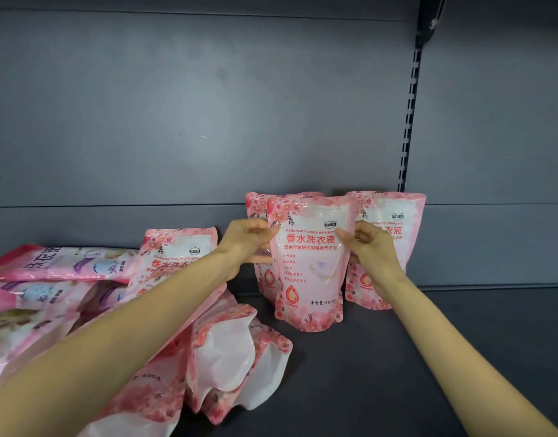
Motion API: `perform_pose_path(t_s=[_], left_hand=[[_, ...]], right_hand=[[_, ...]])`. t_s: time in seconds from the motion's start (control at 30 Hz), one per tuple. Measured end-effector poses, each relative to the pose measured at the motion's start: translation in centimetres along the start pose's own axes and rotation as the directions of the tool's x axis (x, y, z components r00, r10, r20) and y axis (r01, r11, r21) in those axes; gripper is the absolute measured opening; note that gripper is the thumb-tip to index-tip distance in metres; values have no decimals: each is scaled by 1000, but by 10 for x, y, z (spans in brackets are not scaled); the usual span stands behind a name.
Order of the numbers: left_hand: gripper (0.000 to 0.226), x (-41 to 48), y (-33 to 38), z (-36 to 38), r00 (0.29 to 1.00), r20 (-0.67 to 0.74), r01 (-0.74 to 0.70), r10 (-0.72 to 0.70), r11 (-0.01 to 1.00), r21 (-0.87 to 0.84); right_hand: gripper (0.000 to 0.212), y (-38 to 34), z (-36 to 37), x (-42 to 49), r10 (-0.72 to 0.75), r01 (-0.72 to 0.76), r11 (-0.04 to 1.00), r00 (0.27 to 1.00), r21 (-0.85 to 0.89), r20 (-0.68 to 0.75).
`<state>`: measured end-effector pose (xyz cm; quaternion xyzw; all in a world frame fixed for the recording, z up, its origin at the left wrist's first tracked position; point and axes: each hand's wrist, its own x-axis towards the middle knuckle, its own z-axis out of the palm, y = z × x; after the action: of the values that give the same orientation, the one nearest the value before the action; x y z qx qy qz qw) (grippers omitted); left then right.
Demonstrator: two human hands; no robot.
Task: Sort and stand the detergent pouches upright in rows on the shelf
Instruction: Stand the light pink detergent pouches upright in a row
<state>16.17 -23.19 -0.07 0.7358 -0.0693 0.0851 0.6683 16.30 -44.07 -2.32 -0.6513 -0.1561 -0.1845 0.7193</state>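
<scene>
1. Currently the pink floral plastic detergent pouch (309, 263) stands on the dark grey metal shelf (397, 357), just ahead of two matching upright pouches (394, 234) at the back panel.
2. Its long axis runs vertical, sealed top upward, printed face toward the person.
3. The left hand (249, 238) pinches its left edge near the top; the right hand (369, 247) pinches the right edge.
4. The step appears to be settling this pouch into its row. The next move calls for a gentle release so it does not tip, then a pick from the heap of fallen pink pouches (227, 351) at left.
</scene>
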Motion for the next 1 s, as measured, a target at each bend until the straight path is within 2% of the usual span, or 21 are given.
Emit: perform_pose_path(t_s=[0.23, 0.37, 0.47, 0.63, 0.87, 1.0], left_hand=[[3, -1, 13, 1, 988, -62, -141, 139, 990, -26], [5, 0, 23, 0, 977, -68, -204, 204, 979, 13], [10, -1, 28, 0, 979, -55, -195, 196, 981, 6], [10, 0, 32, 6, 990, -49, -132, 130, 990, -54], [3, 4, 34, 26, 995, -53, -90, 86, 993, -82], [17, 6, 30, 28, 994, -63, -94, 89, 992, -79]], right_hand=[[6, 7, -2, -5, 69, -69, 998, 997, -4, -29], [11, 11, -7, -7, 145, -145, 989, 988, -4, 58], [13, 12, -10, -8, 161, -160, 987, 984, -19, 80], [9, 13, -11, -7, 88, -91, 994, 995, -61, -41], [6, 15, -22, -5, 118, -134, 985, 983, -105, -143], [7, 14, -23, -5, 136, -152, 981, 982, -119, -130]])
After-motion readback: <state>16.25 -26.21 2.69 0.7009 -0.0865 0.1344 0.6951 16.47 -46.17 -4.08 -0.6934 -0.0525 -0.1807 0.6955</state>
